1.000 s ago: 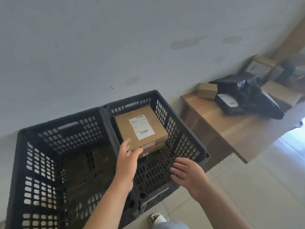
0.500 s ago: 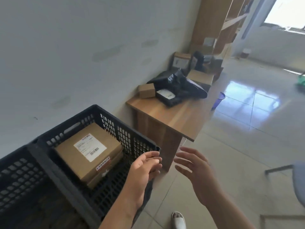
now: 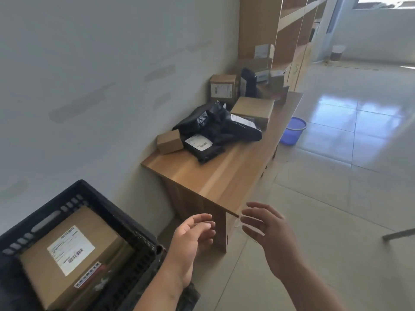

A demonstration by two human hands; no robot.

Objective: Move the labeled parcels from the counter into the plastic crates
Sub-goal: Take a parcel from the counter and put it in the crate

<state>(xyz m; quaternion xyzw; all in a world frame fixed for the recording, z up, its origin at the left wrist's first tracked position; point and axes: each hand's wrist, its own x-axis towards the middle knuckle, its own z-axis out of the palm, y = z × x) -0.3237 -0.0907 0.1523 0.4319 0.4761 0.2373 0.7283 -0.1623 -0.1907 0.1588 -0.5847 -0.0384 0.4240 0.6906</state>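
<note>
I see both hands empty — left hand (image 3: 193, 237) and right hand (image 3: 269, 236) apart, fingers loose, just short of the counter (image 3: 224, 176) edge; black crate (image 3: 125, 223) at left.

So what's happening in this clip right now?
A person is moving parcels from a wooden counter into a black crate. One labeled box already lies in the crate. Both hands, left and right, are empty and open, held toward the counter, where black bags and boxes wait.
</note>
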